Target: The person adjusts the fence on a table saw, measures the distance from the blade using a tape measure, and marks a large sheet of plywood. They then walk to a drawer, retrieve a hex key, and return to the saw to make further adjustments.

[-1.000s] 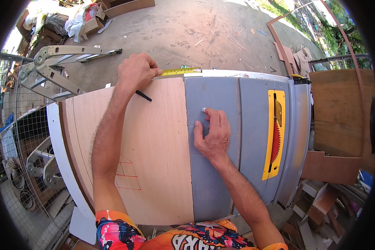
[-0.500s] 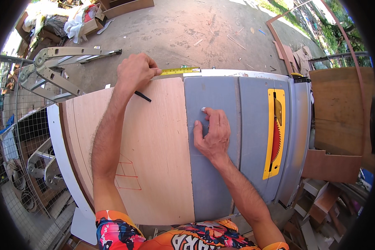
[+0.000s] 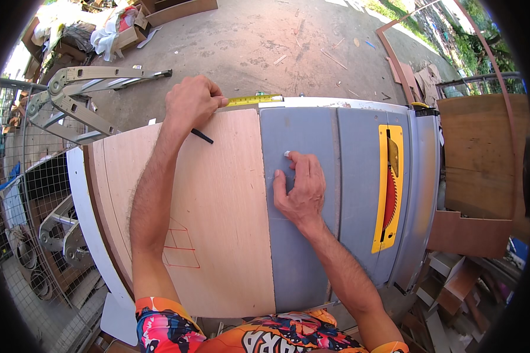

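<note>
A yellow tape measure (image 3: 254, 100) lies drawn out along the far edge of a light wood-grain board (image 3: 227, 194), its end reaching over the grey saw table (image 3: 297, 253). My left hand (image 3: 191, 101) is closed at the tape's left end; the case is hidden in it, and a black strap (image 3: 202, 136) dangles below. Over the grey table, just right of the board, rests my right hand (image 3: 303, 187) with curled fingers. A small white piece (image 3: 287, 153) shows at its fingertips, too small to name. Red lines (image 3: 181, 248) are drawn on the board.
A red circular blade (image 3: 390, 200) stands in a yellow insert (image 3: 398, 229) on the right, beside a metal fence rail (image 3: 415, 206). A folded ladder (image 3: 79, 100) stands at the far left, near wire mesh (image 3: 26, 206). Wooden offcuts (image 3: 453, 282) lie at lower right.
</note>
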### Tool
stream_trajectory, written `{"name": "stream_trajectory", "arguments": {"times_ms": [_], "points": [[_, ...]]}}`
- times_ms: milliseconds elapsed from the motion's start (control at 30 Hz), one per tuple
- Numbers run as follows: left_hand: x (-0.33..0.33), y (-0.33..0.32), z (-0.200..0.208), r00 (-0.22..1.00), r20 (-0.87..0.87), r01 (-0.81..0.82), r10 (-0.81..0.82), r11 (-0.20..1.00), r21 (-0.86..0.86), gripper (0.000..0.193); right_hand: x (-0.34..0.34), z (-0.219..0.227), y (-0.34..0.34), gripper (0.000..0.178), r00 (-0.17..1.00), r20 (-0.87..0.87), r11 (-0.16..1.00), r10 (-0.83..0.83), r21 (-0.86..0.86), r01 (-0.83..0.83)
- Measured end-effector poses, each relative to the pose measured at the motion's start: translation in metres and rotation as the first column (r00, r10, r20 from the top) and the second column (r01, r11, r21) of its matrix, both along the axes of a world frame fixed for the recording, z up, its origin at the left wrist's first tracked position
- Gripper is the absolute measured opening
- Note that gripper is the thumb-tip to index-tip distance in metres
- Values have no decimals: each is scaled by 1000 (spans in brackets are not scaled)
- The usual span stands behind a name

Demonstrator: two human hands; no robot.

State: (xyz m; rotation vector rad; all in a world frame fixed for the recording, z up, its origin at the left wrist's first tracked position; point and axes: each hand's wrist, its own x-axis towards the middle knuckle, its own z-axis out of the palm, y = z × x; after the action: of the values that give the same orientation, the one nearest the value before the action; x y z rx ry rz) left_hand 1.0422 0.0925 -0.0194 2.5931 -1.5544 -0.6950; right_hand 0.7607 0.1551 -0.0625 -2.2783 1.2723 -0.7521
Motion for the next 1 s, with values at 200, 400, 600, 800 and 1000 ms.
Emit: {"name": "stream_trajectory", "arguments": {"times_ms": [200,400,600,800,1000], "points": [[0,0,-1,1000,9,7,-7,1000,0,22,0,2,0,39,1000,-4,1000,-1,1,1],[0,0,-2,1000,13,4,-4,1000,3,23,1,2,-1,38,1000,-6,1000,3,-3,-3],[-2,1,-1,999,30,14,-14,1000,-4,23,0,1,1,38,1000,-6,1000,-3,-4,2],[-2,1,0,1000,14,7,-7,1000,5,24,1,1,0,38,1000,0,1000,-1,-9,1],[-1,0,-1,1000,-4,5,-5,1000,-2,24,1,0,-1,38,1000,1,1000,-1,-15,1]]}}
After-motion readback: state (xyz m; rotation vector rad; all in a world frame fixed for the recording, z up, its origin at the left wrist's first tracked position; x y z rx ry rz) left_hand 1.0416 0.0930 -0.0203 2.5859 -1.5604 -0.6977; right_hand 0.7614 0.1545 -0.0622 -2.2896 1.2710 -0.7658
